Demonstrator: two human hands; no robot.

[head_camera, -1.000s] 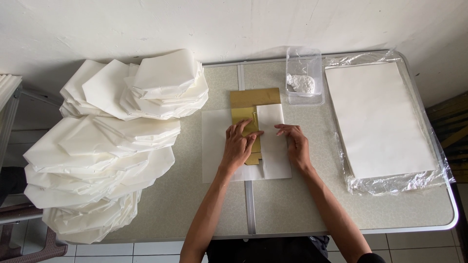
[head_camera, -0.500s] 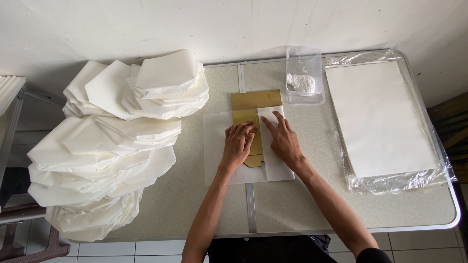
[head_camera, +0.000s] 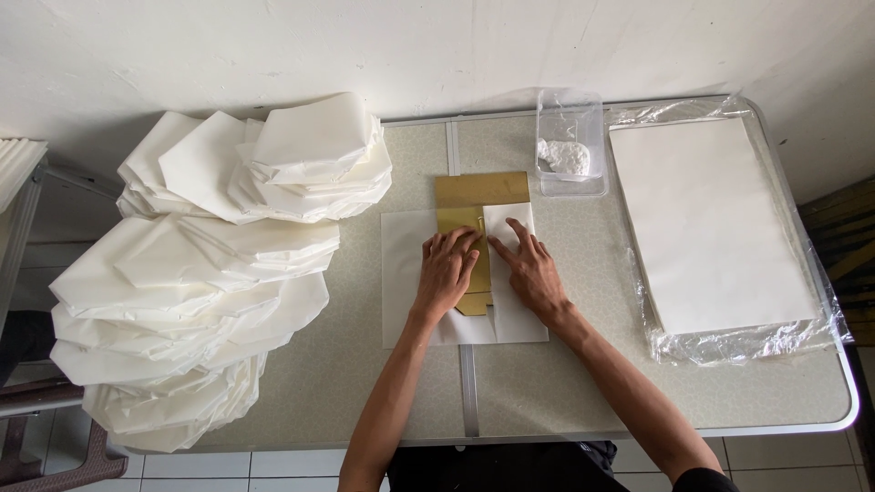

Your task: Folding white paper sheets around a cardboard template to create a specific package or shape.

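Here both hands, left hand (head_camera: 447, 273) and right hand (head_camera: 530, 271), press spread flat on white paper (head_camera: 401, 273) over gold card (head_camera: 481, 193)

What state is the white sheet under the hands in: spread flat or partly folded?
Partly folded: the white sheet lies flat on the left, while its right side is turned over the gold template, pressed by the right hand.

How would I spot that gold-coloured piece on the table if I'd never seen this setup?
Start at the grey folding table and find the person's left hand and right hand at its middle. Both press a white sheet there. The gold card pokes out beyond the fingertips, the only shiny yellow thing among white paper.
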